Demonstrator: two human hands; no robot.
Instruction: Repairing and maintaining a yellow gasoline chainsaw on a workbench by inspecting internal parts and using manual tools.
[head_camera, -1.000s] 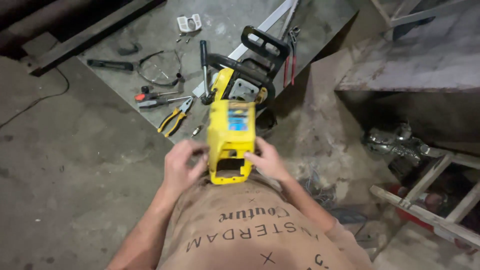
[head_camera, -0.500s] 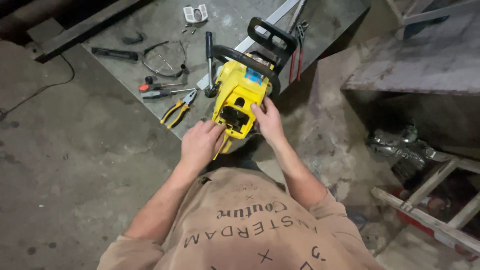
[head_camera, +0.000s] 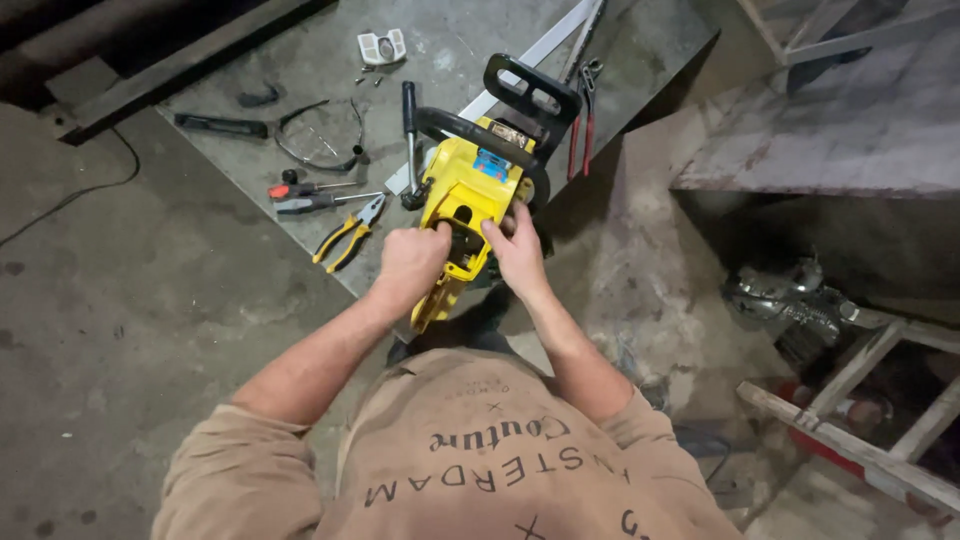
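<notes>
A: Entry, head view. Yellow chainsaw (head_camera: 470, 195) lies at the near edge of the grey table (head_camera: 200, 215), guide bar pointing away, rear end overhanging towards the person.

B: Hands?

A: Left hand (head_camera: 408, 265) is curled against the left side of the rear housing, fingers tucked into the open recess there. Right hand (head_camera: 520, 250) is on the right side, fingers bent onto the body just beside the same opening. Both are pressed on the saw; whether either pinches a small part inside the recess I cannot tell.

B: Handling notes?

A: Judgement only: rigid plastic shell over a motor, so fairly heavy and front-loaded towards the bar. The shell looks smooth, possibly oily, so slippery under bare skin. The black front handle (head_camera: 480, 135) looping over the top and the rear grip look like the secure holds; keep off the guide bar (head_camera: 530, 55).

B: Risk?

A: With the tail overhanging the edge, it could tip if pushed down unsupported.

B: Surroundings?

A: Yellow-handled pliers (head_camera: 345, 238) lie near the left hand. Red-handled screwdriver (head_camera: 305, 188) beyond them, safety glasses (head_camera: 315, 140) further back, a small white part (head_camera: 382, 46) at the far side. Red-handled pliers (head_camera: 582, 115) rest right of the bar.
</notes>
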